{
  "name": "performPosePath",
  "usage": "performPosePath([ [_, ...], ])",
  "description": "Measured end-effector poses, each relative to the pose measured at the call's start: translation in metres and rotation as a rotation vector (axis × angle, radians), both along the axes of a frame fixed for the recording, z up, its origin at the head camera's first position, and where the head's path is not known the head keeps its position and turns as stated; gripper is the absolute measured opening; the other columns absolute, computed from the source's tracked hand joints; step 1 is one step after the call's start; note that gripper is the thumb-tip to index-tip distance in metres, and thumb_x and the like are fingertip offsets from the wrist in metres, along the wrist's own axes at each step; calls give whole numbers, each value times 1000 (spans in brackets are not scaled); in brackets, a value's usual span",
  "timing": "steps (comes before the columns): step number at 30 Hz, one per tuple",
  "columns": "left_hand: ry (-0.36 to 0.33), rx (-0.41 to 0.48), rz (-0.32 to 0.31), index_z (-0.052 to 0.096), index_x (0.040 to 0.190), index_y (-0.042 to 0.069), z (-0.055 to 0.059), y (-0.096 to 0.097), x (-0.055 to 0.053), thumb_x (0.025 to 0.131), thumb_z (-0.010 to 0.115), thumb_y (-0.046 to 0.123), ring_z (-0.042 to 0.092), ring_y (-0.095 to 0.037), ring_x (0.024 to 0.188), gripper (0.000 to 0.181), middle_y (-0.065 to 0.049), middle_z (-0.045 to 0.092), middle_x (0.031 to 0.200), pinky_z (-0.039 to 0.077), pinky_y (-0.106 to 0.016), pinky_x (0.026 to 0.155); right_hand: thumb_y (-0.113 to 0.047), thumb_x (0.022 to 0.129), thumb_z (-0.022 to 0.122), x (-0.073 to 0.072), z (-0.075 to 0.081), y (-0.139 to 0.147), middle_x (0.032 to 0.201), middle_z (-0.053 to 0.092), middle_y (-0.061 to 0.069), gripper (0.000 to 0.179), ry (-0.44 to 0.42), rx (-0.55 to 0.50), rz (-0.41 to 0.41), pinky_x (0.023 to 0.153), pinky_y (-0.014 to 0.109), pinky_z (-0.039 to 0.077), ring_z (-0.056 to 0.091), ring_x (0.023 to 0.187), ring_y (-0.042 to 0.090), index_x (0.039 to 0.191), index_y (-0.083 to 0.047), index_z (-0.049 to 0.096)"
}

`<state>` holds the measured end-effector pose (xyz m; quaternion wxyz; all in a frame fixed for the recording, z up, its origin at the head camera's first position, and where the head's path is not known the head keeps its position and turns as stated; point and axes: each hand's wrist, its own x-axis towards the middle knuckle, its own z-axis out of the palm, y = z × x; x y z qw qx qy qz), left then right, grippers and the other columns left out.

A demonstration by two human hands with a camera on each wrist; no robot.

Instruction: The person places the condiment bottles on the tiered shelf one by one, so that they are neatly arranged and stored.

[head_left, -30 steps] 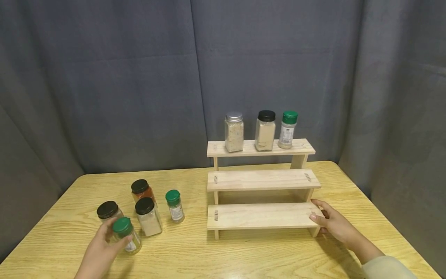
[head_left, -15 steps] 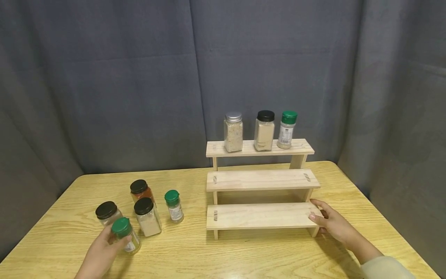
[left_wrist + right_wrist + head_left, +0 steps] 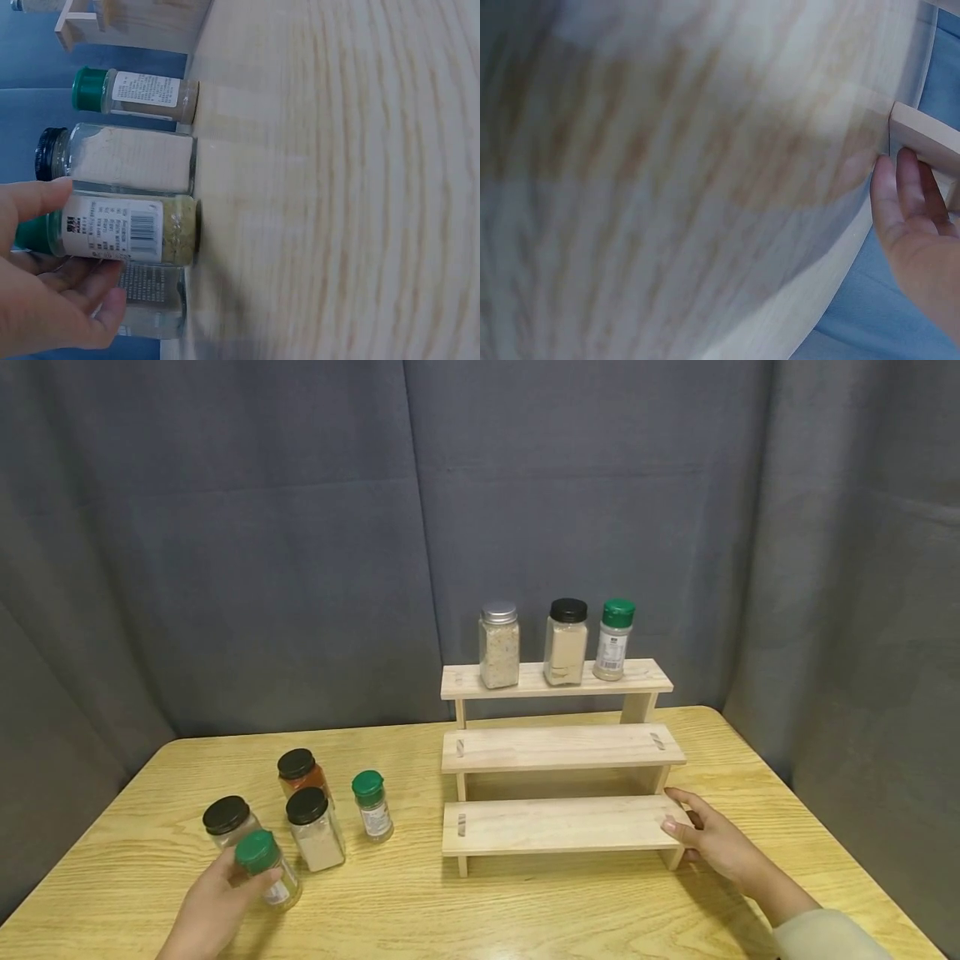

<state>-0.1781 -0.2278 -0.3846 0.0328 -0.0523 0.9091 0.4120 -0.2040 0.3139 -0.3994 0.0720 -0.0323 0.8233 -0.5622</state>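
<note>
My left hand grips a green-capped spice jar with a white label and yellowish-green contents, thumb on one side and fingers on the other. The jar stands upright, its base right at the tabletop. Close behind it are a black-lidded square jar of pale powder and another black-lidded jar, partly covered by the held one. At the right, my right hand holds the end of the lowest step of a three-tier wooden spice rack. Its thumb lies on the board; the other fingers go round the end, partly hidden.
A black-lidded jar of orange-red spice and a small green-capped jar also stand on the wooden table. The rack's top step carries a silver-lidded jar, a black-lidded jar and a green-capped jar. Grey curtains enclose the table.
</note>
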Motion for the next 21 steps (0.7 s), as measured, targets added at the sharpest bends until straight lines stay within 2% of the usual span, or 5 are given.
performPosePath([
  [3, 4, 32, 18, 28, 130, 1, 5, 0, 2, 83, 52, 43, 36, -44, 111, 67, -26, 37, 126, 35, -57, 80, -20, 87, 51, 0, 0, 0, 117, 32, 37, 66, -2, 3, 1, 69, 35, 47, 53, 89, 29, 134, 4, 11],
  [6, 13, 60, 9, 27, 131, 3, 10, 1, 3, 83, 51, 43, 33, -44, 114, 67, -26, 35, 128, 30, -60, 82, -19, 88, 50, 0, 0, 0, 114, 35, 35, 65, -1, 15, 2, 64, 34, 48, 54, 87, 29, 134, 3, 11],
  [14, 7, 70, 0, 24, 132, 2, 21, 3, 6, 83, 49, 47, 30, -45, 115, 72, -27, 32, 129, 29, -61, 83, -20, 88, 50, 0, 1, 0, 117, 32, 37, 65, -5, 34, 7, 68, 36, 47, 53, 89, 29, 134, 3, 11],
  [17, 22, 62, -3, 25, 132, 1, 24, 4, 7, 82, 48, 51, 31, -44, 115, 74, -27, 33, 129, 29, -60, 84, -19, 88, 50, 0, 1, 0, 117, 33, 37, 64, -4, 42, 7, 68, 35, 47, 53, 89, 29, 134, 3, 11],
  [21, 43, 95, -17, 25, 132, 1, 27, 5, 9, 81, 48, 51, 31, -43, 115, 75, -27, 33, 129, 30, -59, 84, -19, 88, 50, 0, 1, 0, 116, 34, 37, 64, 0, 44, 8, 67, 35, 47, 53, 89, 29, 134, 4, 11],
])
